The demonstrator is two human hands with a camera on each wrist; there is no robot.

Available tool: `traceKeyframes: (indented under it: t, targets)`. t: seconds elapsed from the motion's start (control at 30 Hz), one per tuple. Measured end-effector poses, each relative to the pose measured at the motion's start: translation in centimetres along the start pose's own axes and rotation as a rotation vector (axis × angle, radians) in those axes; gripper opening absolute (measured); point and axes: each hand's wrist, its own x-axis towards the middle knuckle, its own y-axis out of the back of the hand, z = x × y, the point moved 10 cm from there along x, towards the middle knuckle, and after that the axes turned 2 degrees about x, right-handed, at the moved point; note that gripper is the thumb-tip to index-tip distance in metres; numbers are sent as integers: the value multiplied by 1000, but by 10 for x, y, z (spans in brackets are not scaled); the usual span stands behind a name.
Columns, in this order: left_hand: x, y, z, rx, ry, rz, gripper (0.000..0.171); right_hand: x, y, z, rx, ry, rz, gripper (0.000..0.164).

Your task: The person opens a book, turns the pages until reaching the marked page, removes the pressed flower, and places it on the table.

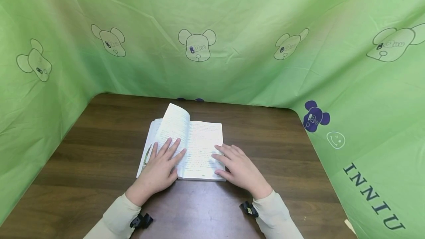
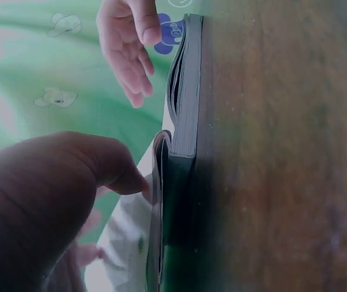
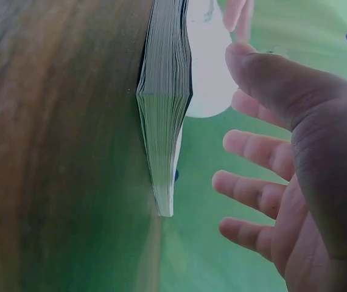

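Note:
An open book [image 1: 204,145] with printed pages lies on the brown wooden table. One left-hand leaf [image 1: 175,119] is partly lifted, its upper end curving above the pages beneath. My left hand [image 1: 161,170] rests with fingers spread on the left pages; in the left wrist view its thumb [image 2: 122,167] touches the page near the lower edge. My right hand [image 1: 242,169] hovers by the book's right edge, fingers spread and slightly bent. The right wrist view shows a gap between those fingers [image 3: 255,191] and the book's thick page block [image 3: 164,79]. Neither hand grips anything.
Brown wooden tabletop [image 1: 265,132] surrounds the book. A green curtain [image 1: 239,80] with cartoon bear heads hangs along the back and both sides of the table. Each wrist wears a black camera mount, such as the left mount [image 1: 141,221].

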Motion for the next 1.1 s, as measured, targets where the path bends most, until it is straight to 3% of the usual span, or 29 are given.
traceKeyframes:
  t: [0.23, 0.5, 0.7, 1.1]
  targets:
    - [-2, -6, -4, -29, 40, -65, 57, -1, -3, 0, 13, -29, -40, 58]
    - [-4, -12, -6, -50, 67, -119, 57, -5, -18, 6, 69, -108, -173, 67]
    - [-5, -18, -8, -76, 95, -169, 58, -8, -23, 6, 107, -129, -218, 74]
    - [-6, -21, -10, -92, 143, -205, 56, -8, -21, 3, 96, -110, -228, 63]
